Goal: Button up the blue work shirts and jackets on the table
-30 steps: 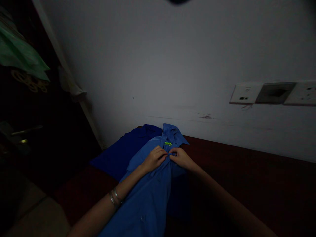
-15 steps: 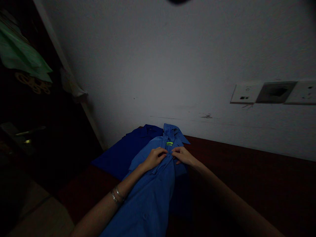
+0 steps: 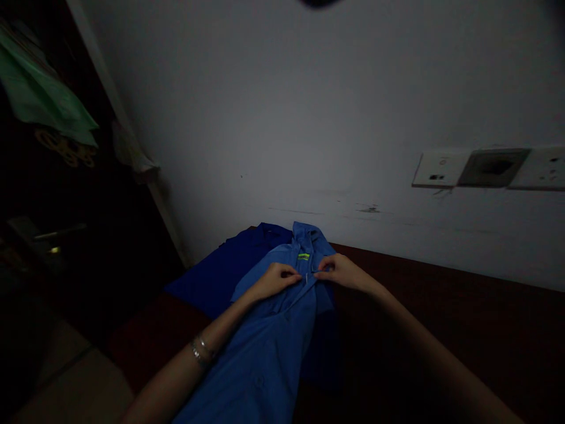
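Drawn slightly away from the left hand (image 3: 274, 282), the right hand (image 3: 346, 272) pinches the light-blue shirt (image 3: 269, 353) by its front edge; the left pinches cloth opposite. Partly over a dark-blue garment (image 3: 225, 271), the shirt seems light, soft, best gripped at that edge.

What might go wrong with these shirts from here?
The right hand seems to pinch just an edge of the light blue shirt, so the cloth could slip free. That shirt overlaps the dark blue garment, so a tug might drag or crease it. The dim light could make small details, like the button, easy to miss.
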Motion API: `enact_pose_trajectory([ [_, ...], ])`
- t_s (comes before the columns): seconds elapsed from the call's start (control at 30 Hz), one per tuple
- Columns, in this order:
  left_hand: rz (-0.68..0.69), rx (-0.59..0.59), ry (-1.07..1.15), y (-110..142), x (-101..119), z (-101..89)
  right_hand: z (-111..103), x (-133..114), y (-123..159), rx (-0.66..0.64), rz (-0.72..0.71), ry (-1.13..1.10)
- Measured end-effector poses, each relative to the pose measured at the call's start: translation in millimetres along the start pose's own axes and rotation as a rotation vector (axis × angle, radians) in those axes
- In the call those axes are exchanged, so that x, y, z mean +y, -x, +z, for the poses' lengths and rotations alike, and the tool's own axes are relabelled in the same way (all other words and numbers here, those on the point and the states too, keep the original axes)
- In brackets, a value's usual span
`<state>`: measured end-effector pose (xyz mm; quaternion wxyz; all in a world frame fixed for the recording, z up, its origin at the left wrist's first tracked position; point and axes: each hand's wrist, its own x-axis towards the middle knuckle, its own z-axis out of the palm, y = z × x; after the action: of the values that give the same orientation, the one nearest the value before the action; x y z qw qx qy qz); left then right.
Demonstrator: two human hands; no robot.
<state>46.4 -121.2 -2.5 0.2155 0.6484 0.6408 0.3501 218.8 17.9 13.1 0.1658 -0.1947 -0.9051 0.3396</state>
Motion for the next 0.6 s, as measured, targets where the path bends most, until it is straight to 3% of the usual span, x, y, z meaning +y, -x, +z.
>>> enact_pose_trajectory([
  [0.13, -0.055, -0.262, -0.011, 18, 25, -4.2, -9, -8, 5, 0.124, -0.009, 0.15],
  [0.2, -0.017, -0.297, -0.101, 26, 32, -4.6, -9, -12, 7, 0.196, -0.004, 0.222],
  [0.33, 0.068, -0.089, -0.298, 34, 34, -9.9, -9, -13, 7, 0.283, -0.014, 0.265],
  [0.43, 0.047, 0.07, -0.39, 34, 32, -17.0, -12, -9, 5, 0.321, -0.047, 0.199],
  [0.6, -0.085, -0.012, -0.192, 19, 37, -21.5, -16, -2, 0, 0.426, -0.081, 0.133],
])
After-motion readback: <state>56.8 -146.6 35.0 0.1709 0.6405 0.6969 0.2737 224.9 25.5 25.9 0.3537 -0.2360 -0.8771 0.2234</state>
